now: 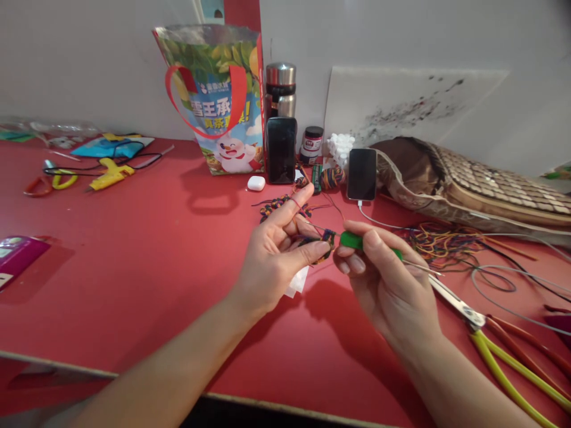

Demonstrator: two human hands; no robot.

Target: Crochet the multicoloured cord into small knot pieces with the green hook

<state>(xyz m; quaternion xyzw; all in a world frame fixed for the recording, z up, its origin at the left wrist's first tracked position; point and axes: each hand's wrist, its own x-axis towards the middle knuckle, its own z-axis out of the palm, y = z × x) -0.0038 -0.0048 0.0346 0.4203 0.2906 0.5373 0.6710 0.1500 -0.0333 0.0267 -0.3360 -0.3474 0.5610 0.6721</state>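
Note:
Between the thumb and fingers of my left hand point(279, 252) is a small dark multicoloured crochet piece point(329, 239). A strand of yarn runs over the raised index finger of that hand. My right hand point(388, 273) grips a crochet hook point(351, 240) by its green handle, and the thin metal tip meets the crochet piece. Another thin pointed end sticks out behind the handle. Just beyond my left hand lies a multicoloured knotted bundle point(279, 206), partly hidden by the fingers. Below the hands, a scrap of white paper point(297, 282) shows on the red table point(147, 255).
Large scissors point(473, 318) with red and yellow handles lie at right, near loose cords point(439, 241). A yarn ball point(332, 177), two phones point(282, 150), an earbud case point(256, 183) and a tall bag point(223, 107) stand behind. A yellow glue gun point(109, 173) lies at left.

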